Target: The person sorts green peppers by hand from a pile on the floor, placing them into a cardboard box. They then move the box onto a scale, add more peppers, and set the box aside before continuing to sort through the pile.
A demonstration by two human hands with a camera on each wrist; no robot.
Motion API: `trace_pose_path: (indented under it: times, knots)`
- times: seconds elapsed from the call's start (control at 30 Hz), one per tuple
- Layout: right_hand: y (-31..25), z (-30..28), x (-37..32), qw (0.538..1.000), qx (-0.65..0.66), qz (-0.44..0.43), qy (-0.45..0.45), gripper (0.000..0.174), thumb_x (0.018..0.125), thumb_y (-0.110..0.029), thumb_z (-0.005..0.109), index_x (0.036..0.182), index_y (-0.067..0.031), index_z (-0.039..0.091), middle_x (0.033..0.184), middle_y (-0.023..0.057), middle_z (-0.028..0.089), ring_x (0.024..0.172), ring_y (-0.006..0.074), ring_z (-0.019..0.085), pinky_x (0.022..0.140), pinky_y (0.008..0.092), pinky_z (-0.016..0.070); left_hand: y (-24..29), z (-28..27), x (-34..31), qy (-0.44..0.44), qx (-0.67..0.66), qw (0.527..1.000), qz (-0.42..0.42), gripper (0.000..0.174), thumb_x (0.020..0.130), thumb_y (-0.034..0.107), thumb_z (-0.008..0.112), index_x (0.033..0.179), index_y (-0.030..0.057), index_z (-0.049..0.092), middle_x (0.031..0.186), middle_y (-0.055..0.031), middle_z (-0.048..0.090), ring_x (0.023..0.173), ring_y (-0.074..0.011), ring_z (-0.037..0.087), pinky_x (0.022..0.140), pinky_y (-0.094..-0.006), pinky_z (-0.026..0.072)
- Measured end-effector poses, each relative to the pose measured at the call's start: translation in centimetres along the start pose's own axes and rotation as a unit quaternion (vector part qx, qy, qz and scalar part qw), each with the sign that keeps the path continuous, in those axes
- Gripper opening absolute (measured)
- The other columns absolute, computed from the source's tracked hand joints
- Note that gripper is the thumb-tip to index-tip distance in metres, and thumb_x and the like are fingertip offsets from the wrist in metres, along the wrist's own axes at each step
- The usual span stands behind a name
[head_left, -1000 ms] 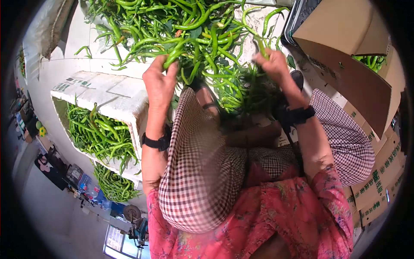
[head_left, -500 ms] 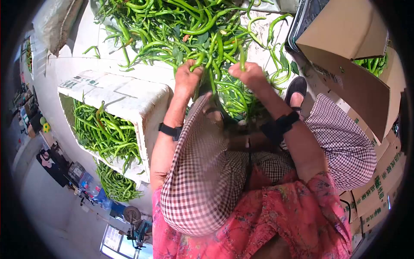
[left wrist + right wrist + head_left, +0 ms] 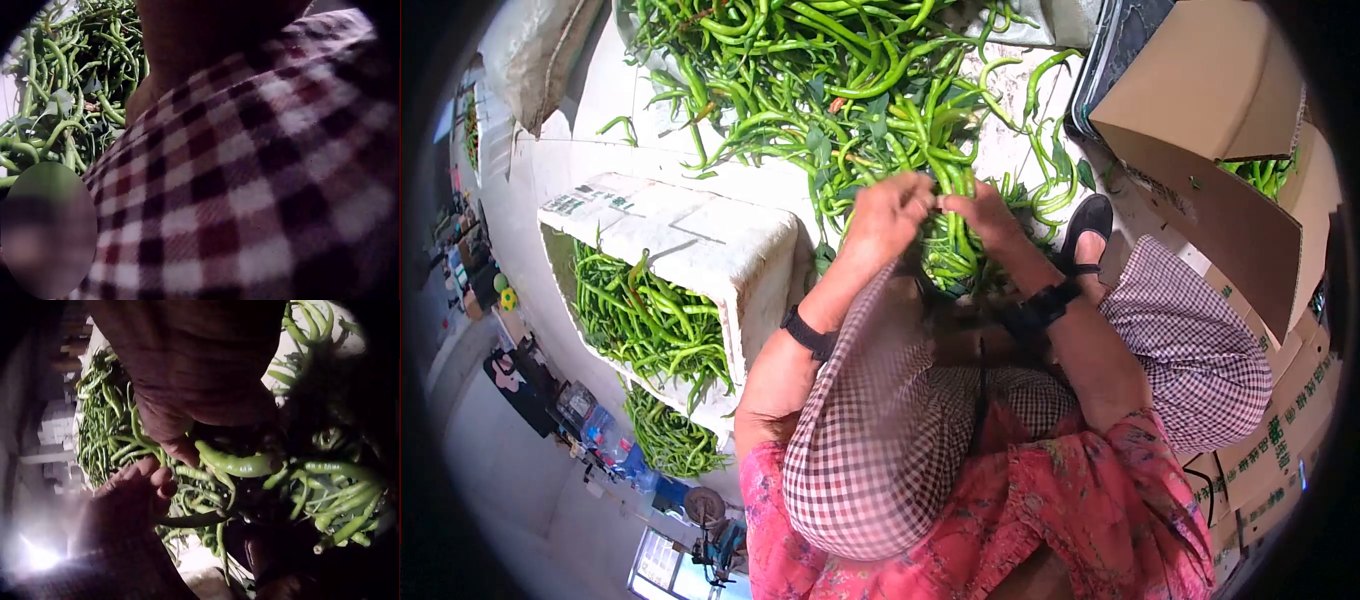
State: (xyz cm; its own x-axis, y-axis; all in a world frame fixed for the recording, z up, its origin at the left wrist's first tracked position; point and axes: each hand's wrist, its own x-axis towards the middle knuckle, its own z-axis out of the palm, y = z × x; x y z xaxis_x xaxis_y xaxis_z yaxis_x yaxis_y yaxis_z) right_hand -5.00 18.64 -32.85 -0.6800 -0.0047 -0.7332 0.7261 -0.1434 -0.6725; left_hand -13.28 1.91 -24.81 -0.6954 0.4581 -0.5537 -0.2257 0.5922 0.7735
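Note:
My left hand (image 3: 885, 222) and right hand (image 3: 985, 215) meet at the near edge of a pile of green chili peppers (image 3: 850, 75), fingertips almost together. In the right wrist view, green chili peppers (image 3: 240, 464) stick out from the grip of the right hand (image 3: 200, 381). Facing it, the left hand (image 3: 122, 500) has curled fingers, and a darker chili pepper (image 3: 192, 520) juts out from under them. The left wrist view mostly has checked trousers (image 3: 206, 194), with the left fingers hidden.
To the left a white foam box (image 3: 675, 225) lies tipped with chili peppers inside, and more peppers (image 3: 668, 435) lie behind it. An open cardboard box (image 3: 1200, 90) stands at the right. A shoed foot (image 3: 1088, 235) is beside the pile; flattened cardboard (image 3: 1280, 440) lies lower right.
Both hands have come together from well apart, the left moving right and the right moving left, and down toward the body. The left hand held a chili pepper in the earlier frames.

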Motion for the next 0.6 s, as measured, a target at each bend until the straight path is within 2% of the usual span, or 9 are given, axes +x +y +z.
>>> trace_pose_path:
  times: [0.07, 0.13, 0.2, 0.27, 0.3, 0.33, 0.4, 0.47, 0.6]
  knots:
    - [0.0, -1.5, -0.2, 0.992, 0.111, -0.006, -0.055, 0.037, 0.077, -0.025, 0.068, 0.104, -0.0005, 0.062, 0.088, 0.0050, 0.066, 0.077, 0.0147, 0.061, 0.072, 0.0287, 0.0482, 0.2, -0.4, 1.6, 0.132, 0.047, 0.989, 0.037, 0.027, 0.085, 0.016, 0.065, 0.107, 0.0007, 0.063, 0.075, -0.0066, 0.064, 0.070, -0.0139, 0.059, 0.069, -0.0281, 0.0487]
    - [-1.5, -2.5, -0.9, 0.992, 0.101, 0.035, -0.067, 0.035, 0.077, -0.017, 0.064, 0.107, 0.0006, 0.060, 0.088, 0.0038, 0.064, 0.082, 0.0163, 0.061, 0.078, 0.0272, 0.0478, 1.2, -1.3, 4.1, 0.142, 0.018, 0.990, -0.001, 0.032, 0.082, 0.017, 0.067, 0.110, 0.0007, 0.063, 0.073, -0.0061, 0.063, 0.066, -0.0128, 0.057, 0.066, -0.0286, 0.0479]
    - [-1.9, -3.7, -0.3, 0.994, 0.065, 0.018, -0.082, 0.034, 0.079, -0.018, 0.064, 0.107, 0.0007, 0.060, 0.090, 0.0029, 0.063, 0.080, 0.0152, 0.061, 0.077, 0.0272, 0.0476, 0.7, -1.3, 6.7, 0.121, 0.054, 0.990, 0.039, 0.038, 0.078, 0.019, 0.071, 0.112, 0.0026, 0.063, 0.071, -0.0065, 0.062, 0.062, -0.0150, 0.057, 0.063, -0.0307, 0.0474]
    - [-3.8, -4.4, -0.9, 0.991, -0.089, -0.054, -0.084, 0.034, 0.081, -0.019, 0.063, 0.108, 0.0003, 0.060, 0.086, 0.0029, 0.063, 0.078, 0.0148, 0.059, 0.076, 0.0290, 0.0476, -0.3, -0.6, 8.4, 0.117, 0.128, 0.979, 0.107, 0.038, 0.077, 0.017, 0.070, 0.112, 0.0051, 0.063, 0.076, -0.0102, 0.063, 0.066, -0.0202, 0.060, 0.064, -0.0332, 0.0485]
    - [-5.3, -4.3, -1.7, 0.947, -0.299, -0.114, -0.029, 0.035, 0.082, -0.024, 0.061, 0.110, -0.0027, 0.058, 0.085, 0.0103, 0.064, 0.077, 0.0247, 0.062, 0.076, 0.0372, 0.0486, 0.1, -0.5, 8.8, 0.169, 0.161, 0.958, 0.166, 0.038, 0.076, 0.016, 0.068, 0.113, 0.0063, 0.064, 0.080, -0.0123, 0.063, 0.071, -0.0228, 0.061, 0.066, -0.0340, 0.0490]
    - [-4.8, -4.4, -1.4, 0.947, -0.299, -0.113, -0.022, 0.035, 0.082, -0.024, 0.061, 0.110, -0.0027, 0.058, 0.085, 0.0103, 0.064, 0.077, 0.0247, 0.062, 0.076, 0.0372, 0.0486, 1.6, -0.5, 9.0, 0.219, 0.191, 0.929, 0.228, 0.038, 0.076, 0.015, 0.067, 0.113, 0.0074, 0.064, 0.085, -0.0144, 0.063, 0.076, -0.0253, 0.062, 0.067, -0.0349, 0.0495]
    - [-3.8, -4.0, -0.8, 0.840, -0.481, -0.246, 0.051, 0.036, 0.080, -0.027, 0.062, 0.110, -0.0073, 0.059, 0.085, 0.0184, 0.065, 0.083, 0.0389, 0.062, 0.074, 0.0491, 0.0461, 2.4, -0.4, 8.8, 0.207, 0.185, 0.935, 0.220, 0.037, 0.078, 0.018, 0.064, 0.114, 0.0077, 0.064, 0.092, -0.0165, 0.062, 0.083, -0.0301, 0.062, 0.072, -0.0384, 0.0502]
    - [-4.2, -3.5, -0.7, 0.866, -0.447, -0.220, 0.038, 0.037, 0.078, -0.026, 0.063, 0.110, -0.0100, 0.058, 0.085, 0.0164, 0.065, 0.085, 0.0374, 0.063, 0.074, 0.0530, 0.0440, 1.4, 0.1, 9.5, 0.053, 0.249, 0.934, 0.251, 0.037, 0.078, 0.024, 0.065, 0.112, 0.0087, 0.064, 0.091, -0.0169, 0.062, 0.085, -0.0340, 0.062, 0.076, -0.0425, 0.0499]
    - [-5.0, -3.7, -2.4, 0.848, -0.491, -0.200, -0.027, 0.030, 0.076, -0.023, 0.062, 0.103, -0.0095, 0.059, 0.089, 0.0176, 0.065, 0.088, 0.0391, 0.062, 0.076, 0.0528, 0.0457, 0.1, 0.4, 9.5, 0.009, 0.364, 0.918, 0.159, 0.034, 0.078, 0.030, 0.068, 0.106, 0.0099, 0.067, 0.093, -0.0168, 0.064, 0.092, -0.0354, 0.062, 0.082, -0.0430, 0.0490]
